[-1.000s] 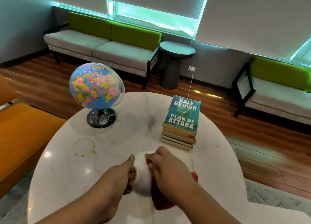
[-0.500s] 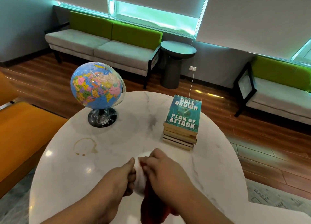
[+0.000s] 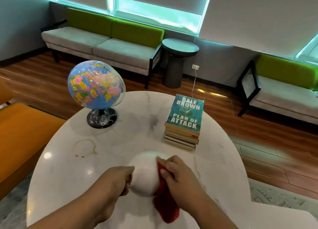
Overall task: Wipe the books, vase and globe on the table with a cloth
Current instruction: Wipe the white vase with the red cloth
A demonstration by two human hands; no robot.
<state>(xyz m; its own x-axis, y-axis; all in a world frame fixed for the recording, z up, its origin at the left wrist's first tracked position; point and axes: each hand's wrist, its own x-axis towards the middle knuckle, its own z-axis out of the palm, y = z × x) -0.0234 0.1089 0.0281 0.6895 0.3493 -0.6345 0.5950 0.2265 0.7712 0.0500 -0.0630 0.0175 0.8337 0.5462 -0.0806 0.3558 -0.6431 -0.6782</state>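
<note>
Now red cloth [image 3: 165,206] against white vase [image 3: 144,173]

Left hand [image 3: 118,178] steadies white vase [image 3: 145,173]; right hand [image 3: 180,177] presses red cloth [image 3: 165,206].

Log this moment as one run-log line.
step: wiping vase | left hand: steadies vase | right hand: presses red cloth on vase | pending: globe, books

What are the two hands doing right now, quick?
Left hand: closed around the side of the white vase, steadying it.
Right hand: closed on the red cloth, pressing it against the vase.
</note>
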